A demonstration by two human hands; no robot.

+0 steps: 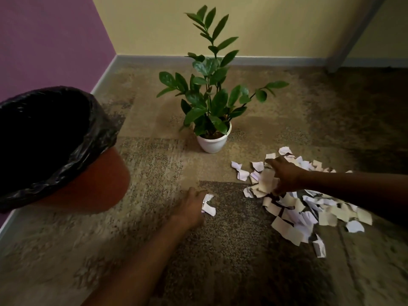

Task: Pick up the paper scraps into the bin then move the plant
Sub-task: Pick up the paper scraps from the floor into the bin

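Note:
A heap of torn paper scraps (309, 213) lies on the carpet at the right. My right hand (284, 176) reaches in from the right and grips a bunch of scraps (266, 181) at the heap's left edge. My left hand (191, 206) is low on the carpet near the middle, its fingers curled round a single white scrap (208, 205). An orange bin (88, 184) lined with a black bag (55, 133) stands at the left, its mouth open towards me. A green plant (212, 85) in a white pot (212, 143) stands behind the scraps.
Purple wall (44, 40) on the left and a yellow wall (276, 25) at the back meet in a corner behind the bin. A grey furniture leg (344, 51) slants down at the upper right. Patterned brown carpet (154, 162) lies between bin, plant and scraps.

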